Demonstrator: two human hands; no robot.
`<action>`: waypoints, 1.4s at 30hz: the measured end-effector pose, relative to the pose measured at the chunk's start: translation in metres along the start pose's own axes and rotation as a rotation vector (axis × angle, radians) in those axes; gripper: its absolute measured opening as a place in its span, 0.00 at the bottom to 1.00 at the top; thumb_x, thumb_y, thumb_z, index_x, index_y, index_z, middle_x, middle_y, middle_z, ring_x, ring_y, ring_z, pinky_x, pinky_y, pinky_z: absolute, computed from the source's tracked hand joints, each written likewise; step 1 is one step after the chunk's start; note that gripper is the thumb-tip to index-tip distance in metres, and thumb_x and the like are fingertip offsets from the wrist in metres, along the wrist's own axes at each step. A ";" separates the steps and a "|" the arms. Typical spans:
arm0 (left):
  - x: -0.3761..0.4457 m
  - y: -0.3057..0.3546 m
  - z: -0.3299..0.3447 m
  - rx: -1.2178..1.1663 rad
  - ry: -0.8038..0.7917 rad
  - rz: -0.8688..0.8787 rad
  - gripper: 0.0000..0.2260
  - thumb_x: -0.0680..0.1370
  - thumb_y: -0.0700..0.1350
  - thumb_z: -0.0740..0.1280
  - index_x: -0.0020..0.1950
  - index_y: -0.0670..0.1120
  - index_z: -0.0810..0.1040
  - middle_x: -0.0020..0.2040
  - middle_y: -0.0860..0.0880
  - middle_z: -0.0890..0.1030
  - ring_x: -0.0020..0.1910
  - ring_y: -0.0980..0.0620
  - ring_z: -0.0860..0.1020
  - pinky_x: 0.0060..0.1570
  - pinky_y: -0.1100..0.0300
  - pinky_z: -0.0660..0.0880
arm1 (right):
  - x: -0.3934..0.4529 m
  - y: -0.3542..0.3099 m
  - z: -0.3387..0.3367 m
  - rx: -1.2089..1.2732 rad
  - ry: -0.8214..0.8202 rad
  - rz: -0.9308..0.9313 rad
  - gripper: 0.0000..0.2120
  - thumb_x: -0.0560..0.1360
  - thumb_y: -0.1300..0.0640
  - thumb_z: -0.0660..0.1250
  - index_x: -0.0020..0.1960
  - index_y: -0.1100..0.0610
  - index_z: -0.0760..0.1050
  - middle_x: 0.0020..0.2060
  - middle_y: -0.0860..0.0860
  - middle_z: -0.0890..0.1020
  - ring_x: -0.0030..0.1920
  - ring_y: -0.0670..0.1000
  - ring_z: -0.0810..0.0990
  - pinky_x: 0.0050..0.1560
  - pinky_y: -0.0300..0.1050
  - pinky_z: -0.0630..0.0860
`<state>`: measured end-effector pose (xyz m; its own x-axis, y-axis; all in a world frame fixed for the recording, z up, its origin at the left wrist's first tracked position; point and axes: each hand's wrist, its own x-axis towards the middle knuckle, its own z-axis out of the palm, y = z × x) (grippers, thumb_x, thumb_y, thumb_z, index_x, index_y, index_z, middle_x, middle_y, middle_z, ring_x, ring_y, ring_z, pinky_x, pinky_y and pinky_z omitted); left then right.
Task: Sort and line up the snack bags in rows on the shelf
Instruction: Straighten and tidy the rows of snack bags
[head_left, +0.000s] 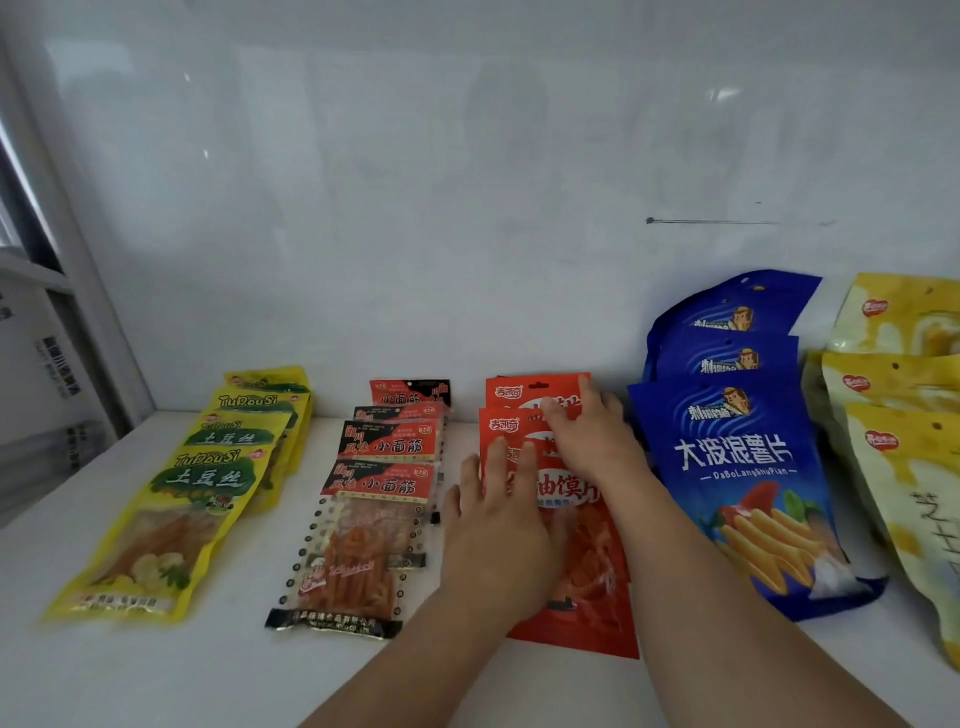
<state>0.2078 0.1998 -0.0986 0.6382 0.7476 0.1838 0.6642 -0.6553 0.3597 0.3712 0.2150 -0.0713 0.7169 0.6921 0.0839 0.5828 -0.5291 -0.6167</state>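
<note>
Five bag rows (395, 483) side by side on the shelf (208, 675), both hands (498, 530) on the middle row.

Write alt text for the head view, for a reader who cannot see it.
Both hands, left hand and right hand, rest with straight fingers on a row of orange-red snack bags on a white shelf. Beside it lie rows of yellow bags, red-and-black bags, blue chip bags and pale yellow bags.
</note>
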 end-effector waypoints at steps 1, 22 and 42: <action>-0.003 -0.001 0.002 0.032 -0.023 0.017 0.38 0.75 0.70 0.37 0.82 0.56 0.45 0.84 0.49 0.44 0.82 0.43 0.43 0.78 0.42 0.45 | 0.002 -0.003 0.001 -0.032 -0.002 -0.019 0.34 0.79 0.32 0.51 0.81 0.44 0.47 0.79 0.53 0.57 0.75 0.61 0.64 0.71 0.64 0.66; -0.001 -0.010 0.011 0.022 -0.215 -0.005 0.26 0.84 0.63 0.44 0.82 0.60 0.49 0.84 0.51 0.46 0.82 0.42 0.46 0.78 0.44 0.45 | 0.012 0.008 0.016 -0.105 -0.250 0.022 0.33 0.79 0.31 0.43 0.72 0.49 0.69 0.64 0.55 0.78 0.62 0.59 0.78 0.67 0.61 0.72; 0.000 -0.011 0.014 -0.084 -0.042 -0.044 0.27 0.84 0.61 0.51 0.81 0.53 0.58 0.82 0.46 0.54 0.79 0.42 0.59 0.76 0.44 0.59 | -0.074 0.026 -0.003 0.488 -0.149 0.011 0.37 0.78 0.30 0.53 0.81 0.47 0.50 0.73 0.52 0.69 0.67 0.55 0.74 0.64 0.52 0.73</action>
<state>0.2060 0.2051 -0.1158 0.6258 0.7693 0.1285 0.6581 -0.6092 0.4423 0.3347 0.1485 -0.0909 0.6386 0.7694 -0.0153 0.3035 -0.2701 -0.9138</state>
